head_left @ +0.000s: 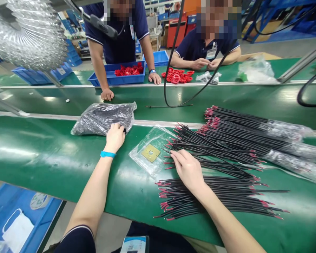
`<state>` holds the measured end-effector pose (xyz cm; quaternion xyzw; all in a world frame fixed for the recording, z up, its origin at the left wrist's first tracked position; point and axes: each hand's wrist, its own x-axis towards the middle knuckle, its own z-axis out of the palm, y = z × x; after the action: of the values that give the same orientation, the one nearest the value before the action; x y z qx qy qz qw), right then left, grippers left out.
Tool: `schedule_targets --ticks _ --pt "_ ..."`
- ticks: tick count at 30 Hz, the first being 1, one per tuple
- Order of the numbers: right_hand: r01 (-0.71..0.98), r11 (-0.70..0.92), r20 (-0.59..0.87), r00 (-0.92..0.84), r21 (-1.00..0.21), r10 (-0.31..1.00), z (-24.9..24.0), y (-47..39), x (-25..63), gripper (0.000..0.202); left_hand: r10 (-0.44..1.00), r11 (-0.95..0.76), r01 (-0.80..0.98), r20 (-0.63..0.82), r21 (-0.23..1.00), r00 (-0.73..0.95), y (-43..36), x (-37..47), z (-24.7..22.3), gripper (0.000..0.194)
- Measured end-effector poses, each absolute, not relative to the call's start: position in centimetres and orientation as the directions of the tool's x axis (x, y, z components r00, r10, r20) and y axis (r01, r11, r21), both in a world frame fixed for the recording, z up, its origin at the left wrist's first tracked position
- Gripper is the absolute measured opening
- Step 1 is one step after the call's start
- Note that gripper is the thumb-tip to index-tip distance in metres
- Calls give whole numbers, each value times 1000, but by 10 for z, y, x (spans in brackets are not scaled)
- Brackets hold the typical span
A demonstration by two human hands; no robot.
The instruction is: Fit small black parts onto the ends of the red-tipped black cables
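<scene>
My left hand [116, 137] is at the right front edge of a clear plastic bag [102, 117] filled with black parts. Its fingers are curled, and a small black part [124, 130] shows at their tips. My right hand [188, 167] pinches the red-tipped end of a black cable at the left side of a loose pile of black cables [216, 147]. Between my hands, a yellowish square plate with a hole [151, 153] lies on a flat clear bag [140, 160]. Nearer to me is another row of black cables [226, 202], under my right wrist.
Bagged cable bundles [292, 147] lie to the right. Across the green bench [55, 151], two people work beside a blue bin [116, 75] and red rings [177, 75]. A black cord [165, 70] hangs in front; a silver duct [28, 35] is upper left.
</scene>
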<state>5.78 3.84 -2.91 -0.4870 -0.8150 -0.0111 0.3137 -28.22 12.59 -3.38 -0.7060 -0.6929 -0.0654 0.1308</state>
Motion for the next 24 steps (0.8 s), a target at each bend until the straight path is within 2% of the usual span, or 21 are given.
schedule_targets --ticks 3,6,10,14,20,24 --pt "790 557 537 -362 -258 762 -28 36 57 26 928 -56 993 363 -103 90 131 -280 -41 39" --pt "771 592 555 -395 -233 733 -26 33 56 25 941 -110 989 310 -94 134 135 -283 -44 42" --pt "755 613 539 -424 -233 728 -28 33 55 27 966 -63 995 245 -75 80 133 -282 -40 39" --pt "742 625 534 -435 -243 725 -33 36 55 27 969 -26 998 244 -63 40 130 -278 -39 37" --pt "764 598 548 -401 -242 734 -37 36 54 25 961 -137 990 235 -43 144 132 -280 -41 38" --pt "783 554 510 -366 -282 778 -37 37 56 28 977 -88 994 190 -64 99 125 -275 -32 28"
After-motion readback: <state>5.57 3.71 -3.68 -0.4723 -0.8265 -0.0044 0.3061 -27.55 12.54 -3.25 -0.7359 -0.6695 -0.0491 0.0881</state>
